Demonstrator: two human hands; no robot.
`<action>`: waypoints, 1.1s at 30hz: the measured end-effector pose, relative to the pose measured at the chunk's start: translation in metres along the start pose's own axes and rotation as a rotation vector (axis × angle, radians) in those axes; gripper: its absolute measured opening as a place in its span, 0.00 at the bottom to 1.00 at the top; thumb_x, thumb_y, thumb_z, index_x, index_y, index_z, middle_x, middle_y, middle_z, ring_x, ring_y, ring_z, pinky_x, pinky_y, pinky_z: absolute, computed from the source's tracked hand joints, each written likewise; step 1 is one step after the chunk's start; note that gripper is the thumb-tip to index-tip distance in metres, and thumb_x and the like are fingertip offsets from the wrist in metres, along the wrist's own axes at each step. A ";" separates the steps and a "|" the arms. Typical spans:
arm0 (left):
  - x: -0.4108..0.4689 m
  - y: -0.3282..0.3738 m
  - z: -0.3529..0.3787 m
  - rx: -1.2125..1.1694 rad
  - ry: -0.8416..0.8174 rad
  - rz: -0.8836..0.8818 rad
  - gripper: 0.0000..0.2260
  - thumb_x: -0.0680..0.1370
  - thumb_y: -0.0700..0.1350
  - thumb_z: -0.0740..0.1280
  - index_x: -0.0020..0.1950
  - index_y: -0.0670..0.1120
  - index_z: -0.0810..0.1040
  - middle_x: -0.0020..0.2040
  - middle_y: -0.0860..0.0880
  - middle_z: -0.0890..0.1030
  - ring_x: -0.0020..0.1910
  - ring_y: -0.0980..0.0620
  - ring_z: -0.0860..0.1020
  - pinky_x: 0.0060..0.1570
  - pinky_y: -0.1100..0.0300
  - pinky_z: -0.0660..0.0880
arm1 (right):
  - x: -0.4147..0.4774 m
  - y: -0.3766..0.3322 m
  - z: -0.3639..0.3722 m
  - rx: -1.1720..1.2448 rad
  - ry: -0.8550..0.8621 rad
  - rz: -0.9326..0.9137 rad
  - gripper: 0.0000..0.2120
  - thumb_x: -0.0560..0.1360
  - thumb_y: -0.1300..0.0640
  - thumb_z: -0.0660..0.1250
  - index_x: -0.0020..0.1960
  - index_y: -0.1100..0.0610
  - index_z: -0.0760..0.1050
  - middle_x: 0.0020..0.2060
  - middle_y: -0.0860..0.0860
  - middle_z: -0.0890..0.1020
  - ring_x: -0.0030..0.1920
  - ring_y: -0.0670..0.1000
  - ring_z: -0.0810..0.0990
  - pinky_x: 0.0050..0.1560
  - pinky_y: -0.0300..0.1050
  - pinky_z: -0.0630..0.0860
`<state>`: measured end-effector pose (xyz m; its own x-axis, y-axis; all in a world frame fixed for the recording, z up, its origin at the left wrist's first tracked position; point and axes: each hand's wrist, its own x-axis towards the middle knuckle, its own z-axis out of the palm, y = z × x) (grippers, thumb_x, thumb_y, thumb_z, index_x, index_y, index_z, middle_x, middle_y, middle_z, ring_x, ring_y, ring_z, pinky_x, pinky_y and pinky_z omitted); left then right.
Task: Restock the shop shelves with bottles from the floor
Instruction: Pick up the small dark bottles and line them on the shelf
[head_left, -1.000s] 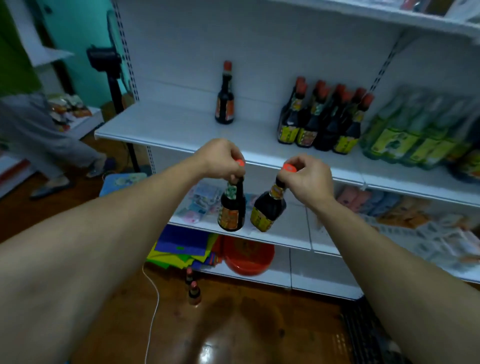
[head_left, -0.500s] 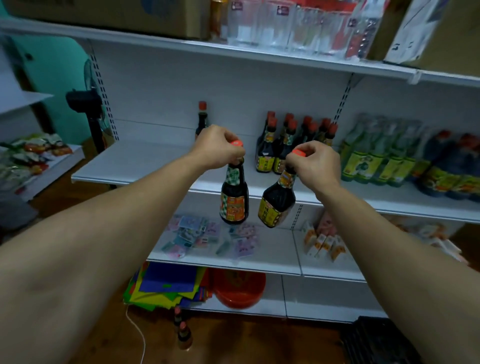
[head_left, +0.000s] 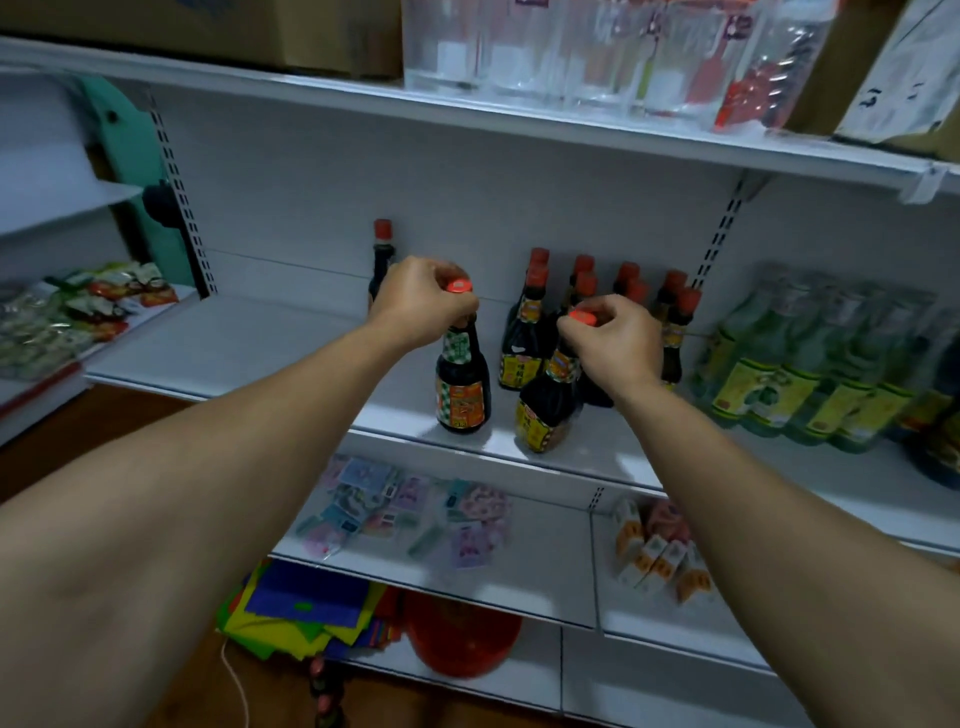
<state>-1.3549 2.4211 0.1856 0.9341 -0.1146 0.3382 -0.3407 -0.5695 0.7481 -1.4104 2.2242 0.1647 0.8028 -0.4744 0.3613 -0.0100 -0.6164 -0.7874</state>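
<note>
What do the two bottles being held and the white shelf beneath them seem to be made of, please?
The left-hand bottle and right-hand bottle: dark, glossy, glass or hard plastic, unclear which; printed labels, matt orange caps, probably plastic. Shelf: smooth white, thin edge on slotted uprights, likely painted metal.
</note>
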 end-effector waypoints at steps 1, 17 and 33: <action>0.004 -0.002 0.004 0.010 0.003 -0.009 0.11 0.71 0.45 0.70 0.52 0.46 0.84 0.43 0.50 0.83 0.43 0.53 0.81 0.45 0.60 0.78 | 0.006 0.003 0.004 0.005 -0.008 0.012 0.08 0.68 0.52 0.72 0.47 0.52 0.82 0.45 0.49 0.84 0.47 0.51 0.81 0.46 0.43 0.75; 0.042 -0.046 0.035 -0.022 -0.102 0.059 0.19 0.74 0.48 0.70 0.64 0.52 0.76 0.52 0.52 0.80 0.46 0.50 0.79 0.47 0.60 0.76 | 0.030 0.028 0.059 -0.040 -0.063 0.005 0.16 0.70 0.51 0.73 0.55 0.52 0.75 0.53 0.54 0.81 0.54 0.57 0.79 0.53 0.50 0.76; 0.047 -0.109 0.044 -0.051 -0.319 0.035 0.20 0.76 0.51 0.68 0.68 0.51 0.72 0.63 0.48 0.79 0.61 0.47 0.77 0.59 0.50 0.75 | -0.002 0.064 0.093 -0.120 -0.168 0.266 0.28 0.70 0.42 0.72 0.66 0.53 0.72 0.58 0.56 0.80 0.57 0.59 0.79 0.53 0.51 0.77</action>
<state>-1.2694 2.4414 0.0949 0.9053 -0.3873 0.1744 -0.3708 -0.5201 0.7694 -1.3571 2.2437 0.0676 0.8496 -0.5245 0.0556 -0.2946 -0.5595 -0.7747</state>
